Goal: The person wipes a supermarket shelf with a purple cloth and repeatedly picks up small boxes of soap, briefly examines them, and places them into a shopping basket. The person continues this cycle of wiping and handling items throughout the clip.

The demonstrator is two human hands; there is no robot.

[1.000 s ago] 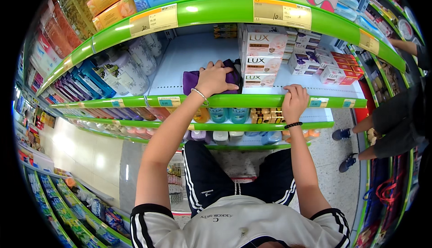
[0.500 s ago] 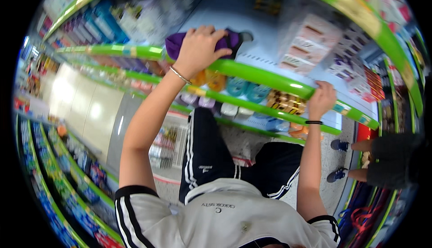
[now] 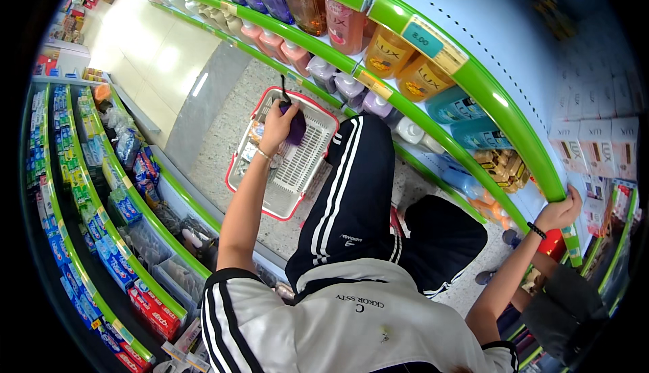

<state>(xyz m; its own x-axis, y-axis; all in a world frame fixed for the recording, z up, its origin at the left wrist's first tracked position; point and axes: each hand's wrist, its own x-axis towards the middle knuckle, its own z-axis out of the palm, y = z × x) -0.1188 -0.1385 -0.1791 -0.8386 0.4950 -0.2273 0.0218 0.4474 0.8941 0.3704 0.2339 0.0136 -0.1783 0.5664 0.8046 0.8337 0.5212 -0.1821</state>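
Observation:
My left hand (image 3: pixel 276 129) is closed around a dark purple, soft-looking item (image 3: pixel 296 128) with a black strap; its exact kind I cannot make out. Both are over a pale plastic shopping basket (image 3: pixel 267 204) with a red rim, which stands on the floor by my leg. Whether the purple item touches the basket's bottom is unclear. A few small packages (image 3: pixel 255 133) lie at the basket's left side, partly hidden by my hand and wrist. Over at the right, my right hand (image 3: pixel 562 209) grips the green front edge of a shelf (image 3: pixel 503 102), fingers curled over it.
Bottles of body wash (image 3: pixel 387 52) fill the lower shelves ahead, and stacked boxes (image 3: pixel 595 143) stand at the far right. Shelves of toothpaste boxes (image 3: pixel 115 265) run along my left. Another person's dark shorts (image 3: pixel 564 312) show close by at the lower right.
My left hand has carried the purple item from the shelf down and left to the basket. My right hand still holds the shelf edge. The view has swung left.

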